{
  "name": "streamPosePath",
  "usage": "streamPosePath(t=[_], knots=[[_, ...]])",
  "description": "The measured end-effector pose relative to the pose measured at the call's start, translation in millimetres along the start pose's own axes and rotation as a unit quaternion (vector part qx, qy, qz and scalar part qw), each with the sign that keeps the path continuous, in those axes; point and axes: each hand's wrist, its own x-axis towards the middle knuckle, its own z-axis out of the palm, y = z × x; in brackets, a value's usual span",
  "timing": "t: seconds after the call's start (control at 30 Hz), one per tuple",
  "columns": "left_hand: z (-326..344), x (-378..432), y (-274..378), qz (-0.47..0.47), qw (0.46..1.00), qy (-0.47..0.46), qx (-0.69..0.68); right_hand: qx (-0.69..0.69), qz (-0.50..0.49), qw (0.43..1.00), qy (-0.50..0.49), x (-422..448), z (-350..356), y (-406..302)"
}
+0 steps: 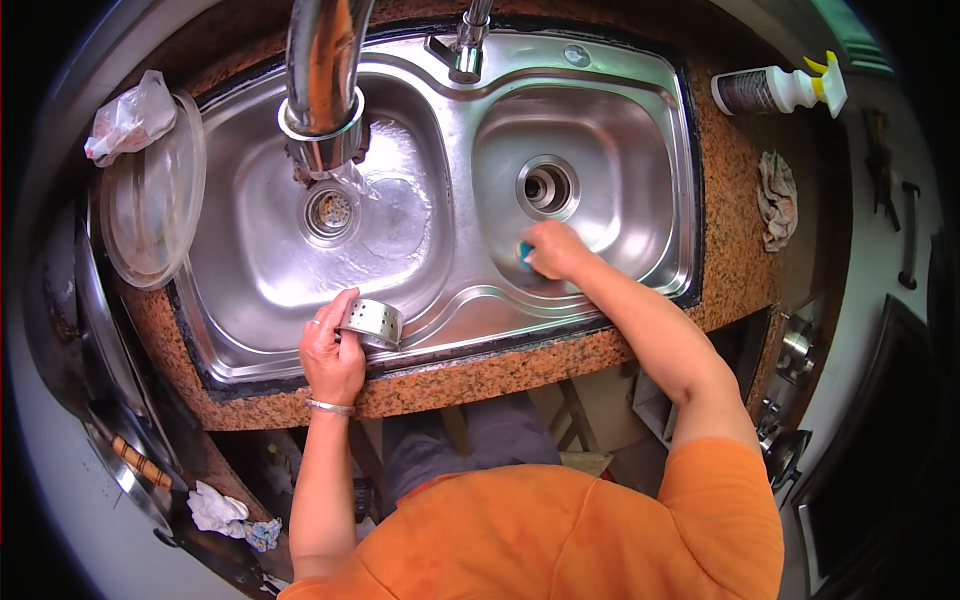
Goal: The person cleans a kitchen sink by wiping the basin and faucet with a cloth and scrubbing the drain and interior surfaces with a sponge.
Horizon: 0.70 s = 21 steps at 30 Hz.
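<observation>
My left hand point(332, 352) grips a perforated metal sink strainer basket point(373, 322) at the front rim of the double stainless steel sink point(459, 187). The basket lies tilted, with its holed side wall facing up. Down in the right basin point(622, 150), my right hand point(556, 251) is closed around a small teal scrubber or sponge point(526, 250), pressed near the basin's lower left wall. Most of the scrubber is hidden by the fingers, and it looks blurred. Just beyond that hand is the basin's drain hole point(546, 187). Light-coloured bits sit in the left basin's drain point(331, 213).
A chrome faucet point(324, 82) hangs over the left basin; another tap point(466, 56) stands behind the divider. On the granite counter point(480, 386) are a spray bottle point(780, 86), a crumpled cloth point(777, 201), and a round plastic lid point(154, 202) beneath a plastic bag point(135, 120). Pans point(112, 322) line the left side.
</observation>
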Motion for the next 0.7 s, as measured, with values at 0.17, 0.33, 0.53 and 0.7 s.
streamPosePath(t=[0.17,0.33,0.53,0.7], knots=[[1.3,2.3,4.3,-0.008,1.0,-0.008,0.027,0.089,-0.053,0.984,0.145,48.6,-4.2,-28.0],[2.0,2.4,6.0,-0.023,0.999,-0.013,0.031,0.15,0.143,0.915,0.346,93.8,-55.7,30.1],[2.8,3.0,8.9,-0.02,0.999,-0.012,0.032,0.754,0.071,0.55,0.352,100.4,-80.2,-26.9],[3.8,2.6,2.1,-0.008,1.0,-0.014,0.025,0.459,-0.129,0.804,0.355,51.9,-65.4,-75.1]])
